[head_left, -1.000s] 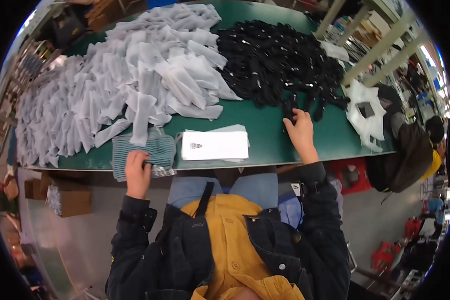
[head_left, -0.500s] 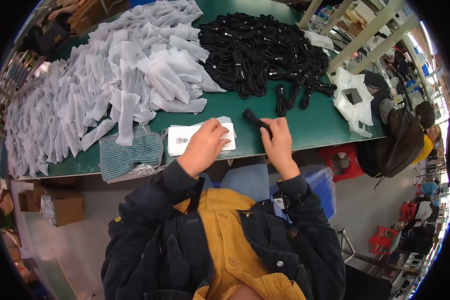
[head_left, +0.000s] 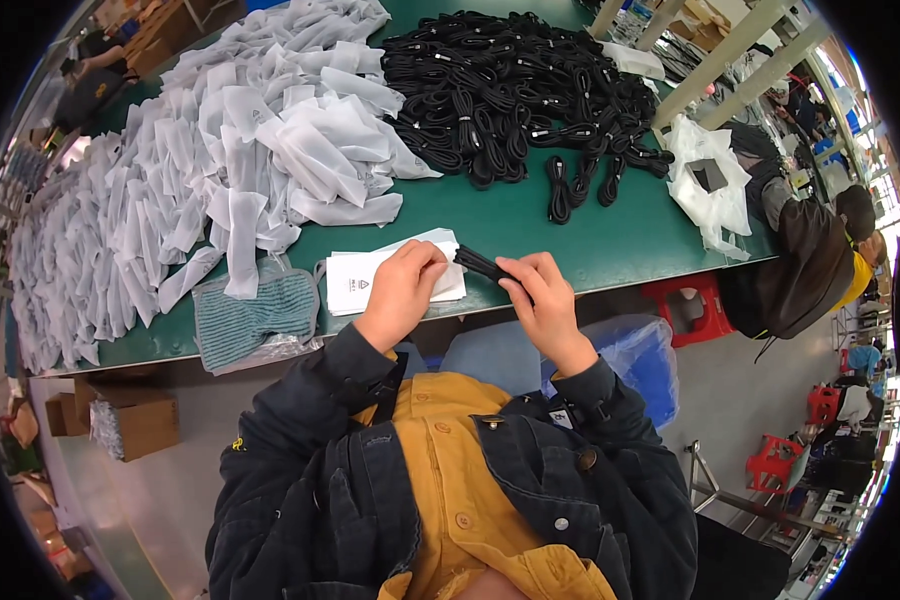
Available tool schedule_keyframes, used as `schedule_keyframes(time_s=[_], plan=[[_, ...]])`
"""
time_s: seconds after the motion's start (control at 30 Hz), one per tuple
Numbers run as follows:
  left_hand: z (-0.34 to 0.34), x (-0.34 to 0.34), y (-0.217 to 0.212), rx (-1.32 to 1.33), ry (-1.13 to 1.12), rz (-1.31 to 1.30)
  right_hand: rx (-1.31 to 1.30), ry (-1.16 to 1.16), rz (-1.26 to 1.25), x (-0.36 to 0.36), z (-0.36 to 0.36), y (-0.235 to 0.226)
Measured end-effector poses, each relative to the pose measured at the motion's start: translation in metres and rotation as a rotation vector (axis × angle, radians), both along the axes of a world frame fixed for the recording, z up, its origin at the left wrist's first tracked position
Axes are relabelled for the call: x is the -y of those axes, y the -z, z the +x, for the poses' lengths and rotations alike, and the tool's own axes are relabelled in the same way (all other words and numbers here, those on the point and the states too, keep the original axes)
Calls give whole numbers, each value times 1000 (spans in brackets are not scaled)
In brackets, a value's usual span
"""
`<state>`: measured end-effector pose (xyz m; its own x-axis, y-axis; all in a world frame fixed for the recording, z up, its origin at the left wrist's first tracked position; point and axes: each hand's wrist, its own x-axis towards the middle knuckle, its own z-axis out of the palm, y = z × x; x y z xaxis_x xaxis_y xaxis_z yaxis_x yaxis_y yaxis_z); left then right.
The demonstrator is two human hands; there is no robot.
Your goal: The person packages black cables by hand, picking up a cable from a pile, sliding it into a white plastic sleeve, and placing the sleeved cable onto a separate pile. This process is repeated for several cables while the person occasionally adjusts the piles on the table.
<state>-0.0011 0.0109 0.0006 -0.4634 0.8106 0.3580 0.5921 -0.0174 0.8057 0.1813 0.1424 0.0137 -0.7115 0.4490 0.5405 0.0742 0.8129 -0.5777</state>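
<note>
- Over the near edge of the green tabletop (head_left: 530, 225), I see both hands working close together on one bundled black cable (head_left: 482, 264).
- My right hand (head_left: 542, 300) has its grip pinched on the cable's right end, thumb and fingertips pressed onto it.
- My left hand (head_left: 402, 290) is curled with its fingertips at the cable's left end, over a stack of flat white bags (head_left: 370, 282) lying at the near edge; I cannot tell whether that grip is pressed on the cable or the top bag.
- Just left of the bags lies a teal ribbed cloth (head_left: 255, 320), hanging slightly over the edge.
- Toward the far edge sits a heap of black cable bundles (head_left: 510, 90); filled white bags (head_left: 200, 170) spread across the left half.
- Crumpled clear plastic (head_left: 710, 190) lies at the right edge.
</note>
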Motion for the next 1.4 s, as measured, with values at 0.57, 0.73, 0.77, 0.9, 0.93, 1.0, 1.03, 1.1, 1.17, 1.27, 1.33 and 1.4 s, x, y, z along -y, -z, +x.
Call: schedule_keyframes(time_s=[0.57, 0.73, 0.77, 0.9, 0.93, 1.0, 1.03, 1.1, 1.17, 1.27, 1.33, 1.4], plan=[[11, 13, -29, -259, 180, 138, 267, -15, -1144, -6, 0, -1], [9, 8, -40, -255, 164, 149, 163, -84, -952, 0, -8, -4], [7, 6, -43, -230, 130, 152, 92, -165, -662, -2, -8, -9], [3, 4, -58, 46, 139, 77, -155, -323, -236, 1, -14, -28], [2, 3, -60, 43, 141, 79, -260, -335, -397, 4, -18, -30], [0, 1, -64, 389, 218, 134, -368, -345, -555, 5, -19, -37], [-2, -1, -66, 560, 256, 162, -352, -336, -442, 3, -20, -42], [-7, -4, -70, 699, 293, 154, -316, -315, -218, 0, -22, -50], [-14, -7, -72, 987, 362, 128, -325, -297, -167, 3, -28, -55], [-42, -9, -73, 795, 251, 142, -336, -246, -61, -6, -36, -61], [-80, -7, -86, 561, -75, 237, -424, -16, 63, -32, -44, -64], [-111, -2, -94, -218, -428, 491, -204, 230, -68, -57, -44, -58]])
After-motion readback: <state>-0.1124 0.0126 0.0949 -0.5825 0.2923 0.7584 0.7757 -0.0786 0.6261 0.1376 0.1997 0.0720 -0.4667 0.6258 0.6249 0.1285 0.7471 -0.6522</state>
